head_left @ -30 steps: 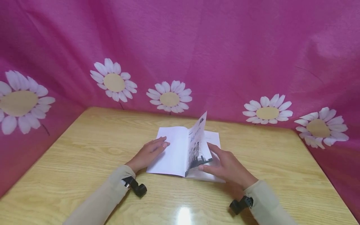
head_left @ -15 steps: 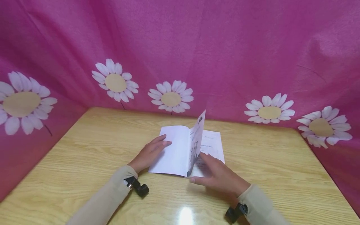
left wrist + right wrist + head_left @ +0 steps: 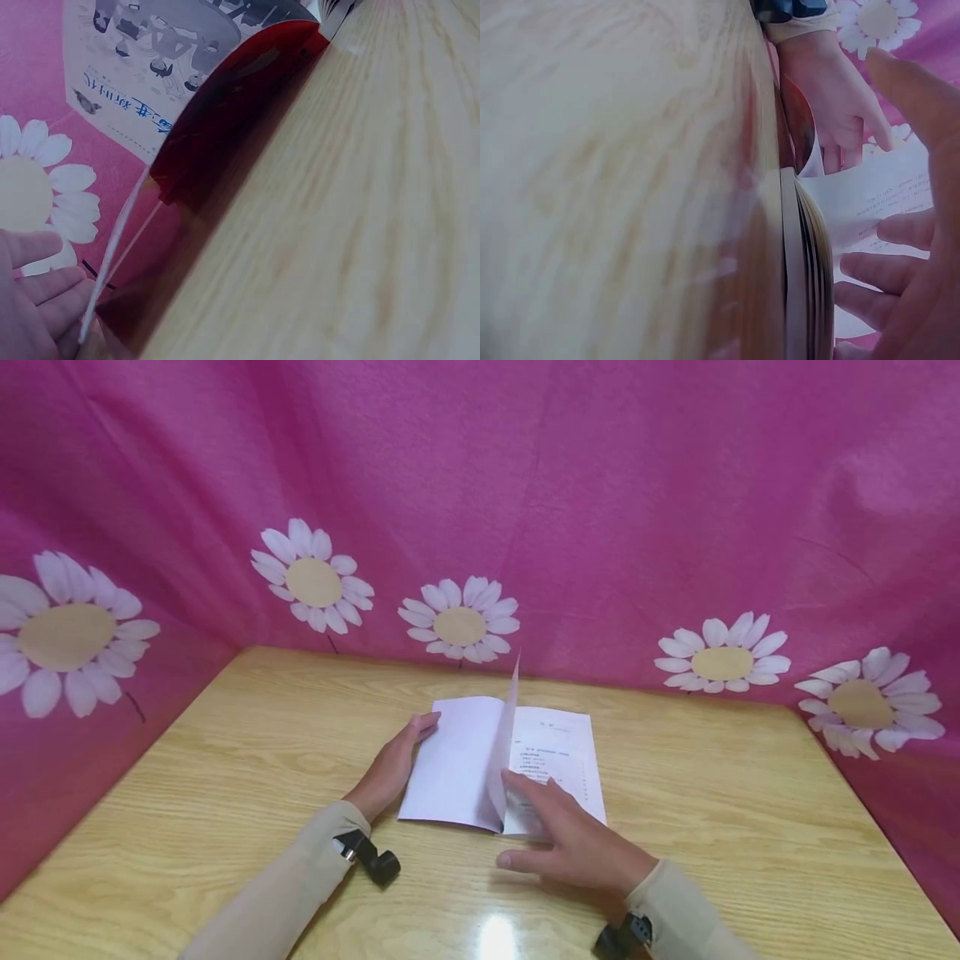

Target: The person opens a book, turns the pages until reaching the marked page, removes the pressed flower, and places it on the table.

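Note:
A thin book (image 3: 453, 768) lies spread on the wooden table, its blank white left side under the left hand's edge. One page (image 3: 510, 718) stands nearly upright at the spine; the left wrist view shows its printed figures and blue lettering. To its right is a page of small text (image 3: 558, 739). My left hand (image 3: 388, 772) is at the left edge of the book, fingers extended along the raised red cover (image 3: 225, 112). With fingers spread, my right hand (image 3: 581, 843) reaches over the text page, its index fingertip right at the standing page, thumb off the near edge.
The wooden table (image 3: 225, 793) surrounds the book. A magenta cloth (image 3: 585, 527) with large white daisies hangs behind and beside it. Each sleeved wrist wears a small black camera (image 3: 382, 867).
The standing page has swung left, from leaning right to almost upright, uncovering the text page. My right hand has moved left with it. My left fingers have drawn back toward the book's left edge.

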The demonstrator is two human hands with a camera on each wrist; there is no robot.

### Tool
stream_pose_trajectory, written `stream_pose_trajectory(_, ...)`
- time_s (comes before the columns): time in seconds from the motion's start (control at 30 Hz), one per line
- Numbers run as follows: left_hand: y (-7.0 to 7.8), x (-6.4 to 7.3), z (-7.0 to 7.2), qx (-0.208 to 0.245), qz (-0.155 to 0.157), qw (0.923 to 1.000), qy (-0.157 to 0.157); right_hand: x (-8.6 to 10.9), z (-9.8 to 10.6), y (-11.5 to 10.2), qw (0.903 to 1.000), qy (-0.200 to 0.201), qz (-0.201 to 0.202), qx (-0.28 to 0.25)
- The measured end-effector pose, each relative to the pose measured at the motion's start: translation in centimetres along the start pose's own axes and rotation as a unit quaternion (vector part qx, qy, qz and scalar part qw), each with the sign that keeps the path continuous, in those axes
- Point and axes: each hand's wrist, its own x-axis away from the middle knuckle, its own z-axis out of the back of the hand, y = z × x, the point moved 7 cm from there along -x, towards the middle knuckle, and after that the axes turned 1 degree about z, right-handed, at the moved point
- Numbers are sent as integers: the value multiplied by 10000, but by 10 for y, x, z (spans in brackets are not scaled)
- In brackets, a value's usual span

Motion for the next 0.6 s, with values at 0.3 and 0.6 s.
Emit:
stream_pose_trajectory(0.3,5,-7,1,1092,-249,9937,104,0,0,-1,9999,0,83,119)
stream_pose_trajectory(0.6,-4,0,12,1526,-207,9881,64,-6,-7,-6,9990,-285,179,306)
